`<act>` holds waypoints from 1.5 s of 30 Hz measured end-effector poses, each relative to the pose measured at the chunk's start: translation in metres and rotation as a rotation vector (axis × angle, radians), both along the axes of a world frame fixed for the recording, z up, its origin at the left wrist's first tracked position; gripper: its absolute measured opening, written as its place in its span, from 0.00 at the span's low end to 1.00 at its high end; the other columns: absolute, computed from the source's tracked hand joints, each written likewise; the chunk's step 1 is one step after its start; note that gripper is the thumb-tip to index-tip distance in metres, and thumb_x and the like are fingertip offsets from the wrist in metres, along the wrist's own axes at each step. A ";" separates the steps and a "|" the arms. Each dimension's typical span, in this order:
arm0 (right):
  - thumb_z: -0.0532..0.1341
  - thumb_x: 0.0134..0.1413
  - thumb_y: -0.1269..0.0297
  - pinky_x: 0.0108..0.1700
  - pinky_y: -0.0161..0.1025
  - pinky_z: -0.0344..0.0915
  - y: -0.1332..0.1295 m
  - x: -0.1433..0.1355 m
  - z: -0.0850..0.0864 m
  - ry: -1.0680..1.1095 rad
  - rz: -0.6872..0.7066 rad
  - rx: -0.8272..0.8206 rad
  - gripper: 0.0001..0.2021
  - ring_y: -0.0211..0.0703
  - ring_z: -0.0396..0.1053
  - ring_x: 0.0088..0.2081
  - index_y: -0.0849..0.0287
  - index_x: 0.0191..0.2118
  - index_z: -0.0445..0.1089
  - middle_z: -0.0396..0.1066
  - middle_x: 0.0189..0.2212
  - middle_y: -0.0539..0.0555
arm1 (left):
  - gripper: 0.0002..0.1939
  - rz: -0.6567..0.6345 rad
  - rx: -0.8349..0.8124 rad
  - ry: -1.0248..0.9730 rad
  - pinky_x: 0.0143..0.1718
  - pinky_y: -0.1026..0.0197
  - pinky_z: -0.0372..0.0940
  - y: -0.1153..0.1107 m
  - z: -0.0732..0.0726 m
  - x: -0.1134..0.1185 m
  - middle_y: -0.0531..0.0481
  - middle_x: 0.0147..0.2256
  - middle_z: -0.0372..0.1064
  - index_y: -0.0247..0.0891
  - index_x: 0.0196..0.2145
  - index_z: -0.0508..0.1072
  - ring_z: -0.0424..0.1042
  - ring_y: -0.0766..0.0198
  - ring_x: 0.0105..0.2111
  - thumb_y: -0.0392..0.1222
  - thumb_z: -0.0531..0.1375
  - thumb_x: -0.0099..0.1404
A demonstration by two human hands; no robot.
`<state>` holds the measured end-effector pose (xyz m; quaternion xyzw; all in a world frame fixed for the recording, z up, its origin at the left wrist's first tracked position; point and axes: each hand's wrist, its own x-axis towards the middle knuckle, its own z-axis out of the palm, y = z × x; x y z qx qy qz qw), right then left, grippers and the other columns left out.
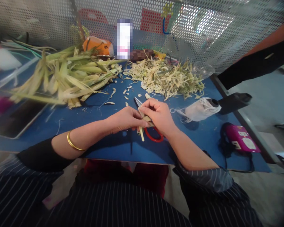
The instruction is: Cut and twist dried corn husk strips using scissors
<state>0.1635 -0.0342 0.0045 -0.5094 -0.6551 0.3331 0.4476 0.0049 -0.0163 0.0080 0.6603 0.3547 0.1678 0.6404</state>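
My left hand (126, 119) and my right hand (158, 114) meet over the near middle of the blue table. Both are closed, fingers pinching a folded pale strip (142, 134) that looks like corn husk. One end of it hangs below my left fingers. A pair of red-handled scissors (159, 137) is beneath my hands, its blade pointing away past my right fingertips. My hands hide the middle of the scissors; whether any finger touches them I cannot tell. Small pale husk scraps (126, 104) are scattered just beyond.
Long green-yellow husk leaves (68, 75) are heaped at the left, shredded trimmings (168, 75) at the back right. White thread on a spool (201, 109), a black cone (236, 101) and a magenta box (242, 138) stand right. A lit phone (124, 39) leans against the perforated screen (191, 25).
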 end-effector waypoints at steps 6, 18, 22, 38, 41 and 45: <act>0.60 0.53 0.66 0.36 0.37 0.61 0.001 0.000 -0.002 -0.052 -0.097 0.127 0.07 0.36 0.62 0.30 0.58 0.26 0.68 0.65 0.27 0.49 | 0.10 0.093 -0.022 -0.019 0.22 0.66 0.57 0.000 0.000 0.000 0.53 0.18 0.65 0.35 0.22 0.76 0.61 0.71 0.20 0.45 0.66 0.52; 0.62 0.50 0.64 0.28 0.35 0.57 0.004 0.018 0.002 -0.150 -0.100 -0.022 0.06 0.35 0.63 0.22 0.59 0.26 0.72 0.67 0.17 0.47 | 0.14 0.292 -0.043 -0.087 0.23 0.65 0.58 0.016 -0.004 -0.007 0.50 0.20 0.68 0.32 0.24 0.76 0.63 0.71 0.20 0.48 0.67 0.51; 0.62 0.49 0.66 0.27 0.35 0.57 0.006 0.016 -0.005 -0.155 -0.175 0.006 0.05 0.35 0.64 0.22 0.59 0.26 0.72 0.68 0.18 0.47 | 0.12 0.260 -0.061 -0.060 0.22 0.66 0.57 0.016 -0.003 -0.007 0.50 0.20 0.68 0.32 0.24 0.77 0.63 0.71 0.19 0.46 0.67 0.50; 0.57 0.58 0.64 0.45 0.46 0.60 0.003 0.021 -0.005 -0.512 -0.355 0.443 0.09 0.48 0.69 0.42 0.57 0.41 0.73 0.74 0.38 0.57 | 0.10 0.400 -0.267 -0.114 0.22 0.67 0.62 0.019 0.000 -0.007 0.50 0.21 0.70 0.33 0.27 0.77 0.66 0.71 0.18 0.43 0.68 0.50; 0.57 0.59 0.64 0.51 0.48 0.56 -0.005 0.016 0.000 -0.686 -0.272 0.705 0.10 0.47 0.67 0.43 0.52 0.44 0.72 0.72 0.39 0.55 | 0.11 0.491 -0.318 -0.178 0.25 0.66 0.67 0.019 -0.001 -0.006 0.49 0.22 0.72 0.33 0.26 0.76 0.68 0.69 0.20 0.43 0.69 0.49; 0.53 0.61 0.69 0.51 0.47 0.54 -0.009 0.003 -0.006 -0.904 0.090 0.743 0.12 0.42 0.66 0.39 0.49 0.45 0.71 0.73 0.37 0.51 | 0.11 0.526 -0.326 -0.257 0.26 0.66 0.66 0.018 -0.006 -0.003 0.51 0.21 0.71 0.33 0.24 0.76 0.67 0.70 0.21 0.42 0.70 0.46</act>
